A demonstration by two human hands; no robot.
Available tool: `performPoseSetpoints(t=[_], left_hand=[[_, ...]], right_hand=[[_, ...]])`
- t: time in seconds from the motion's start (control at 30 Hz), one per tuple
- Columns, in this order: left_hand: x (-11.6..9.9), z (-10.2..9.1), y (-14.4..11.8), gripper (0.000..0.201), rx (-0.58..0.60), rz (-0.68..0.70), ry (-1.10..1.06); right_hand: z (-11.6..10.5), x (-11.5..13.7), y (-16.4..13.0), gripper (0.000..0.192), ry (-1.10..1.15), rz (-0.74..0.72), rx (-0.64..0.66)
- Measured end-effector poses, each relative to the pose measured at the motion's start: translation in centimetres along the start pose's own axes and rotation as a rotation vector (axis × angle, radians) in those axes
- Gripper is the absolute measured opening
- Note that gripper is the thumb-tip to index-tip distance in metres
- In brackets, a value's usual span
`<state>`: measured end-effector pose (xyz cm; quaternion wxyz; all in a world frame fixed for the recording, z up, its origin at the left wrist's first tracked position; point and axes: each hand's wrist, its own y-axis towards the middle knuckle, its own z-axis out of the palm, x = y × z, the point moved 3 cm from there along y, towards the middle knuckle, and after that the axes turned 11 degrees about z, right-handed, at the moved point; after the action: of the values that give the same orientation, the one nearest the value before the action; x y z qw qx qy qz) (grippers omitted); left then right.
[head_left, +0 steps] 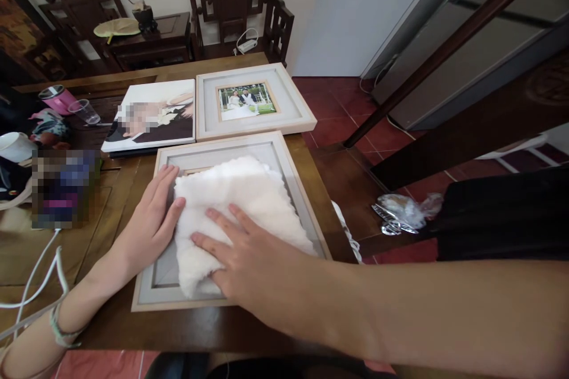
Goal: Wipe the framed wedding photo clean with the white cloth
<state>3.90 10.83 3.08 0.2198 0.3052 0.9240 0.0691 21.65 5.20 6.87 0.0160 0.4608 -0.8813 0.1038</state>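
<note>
A light wooden picture frame (145,293) lies flat near the front edge of the table. Over its middle is spread a fluffy white cloth (240,183), which hides most of what the frame contains. My right hand (249,254) presses on the cloth with its fingers spread, palm down. On the frame's left side rests my left hand (155,213), fingers stretched out, its thumb close to the cloth's edge. Just behind lie a second frame (297,112) holding a photo of two people outdoors, and a photo panel (182,92).
A pink cup (60,100), a clear plastic cup (86,112) and a white mug (16,147) stand at the left of the wooden table (98,213), near a white cable (33,278). Carved chairs (231,0) stand behind. A plastic bag (402,210) lies at right.
</note>
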Motion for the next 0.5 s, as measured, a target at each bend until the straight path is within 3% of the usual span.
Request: performPoseSetpoints(t=[0.33, 0.5], left_hand=[[-0.1, 0.0, 0.0, 0.053, 0.046, 0.012, 0.026], [-0.1, 0.1, 0.0, 0.053, 0.054, 0.023, 0.034]], right_hand=[[0.4, 0.1, -1.9, 0.024, 0.099, -0.017, -0.026], [1.3, 0.0, -2.3, 0.026, 0.036, -0.03, -0.164]])
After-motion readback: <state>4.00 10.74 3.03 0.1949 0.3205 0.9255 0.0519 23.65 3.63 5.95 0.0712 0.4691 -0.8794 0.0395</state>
